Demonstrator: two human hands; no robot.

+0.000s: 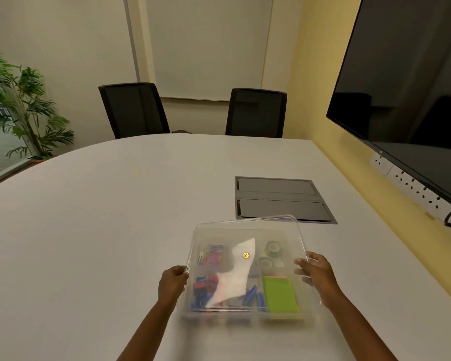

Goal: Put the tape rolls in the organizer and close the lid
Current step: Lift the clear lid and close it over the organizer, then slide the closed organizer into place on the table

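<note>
A clear plastic organizer [245,315] sits on the white table in front of me. Its clear lid [248,222] is held over it, tilted with the far edge raised. My left hand [173,282] grips the lid's left edge and my right hand [313,272] grips its right edge. Through the lid I see two clear tape rolls [272,248] in the far right compartment, one behind the other. Green sticky notes [280,295], coloured clips [212,255] and blue and red binder clips [203,285] fill other compartments. A white glare patch hides the middle.
The white table [102,217] stretches to the left and far side. A grey cable hatch [281,200] is set into it just beyond the organizer. Two black chairs [133,109] stand at the far edge. A large dark screen [406,100] hangs on the right wall.
</note>
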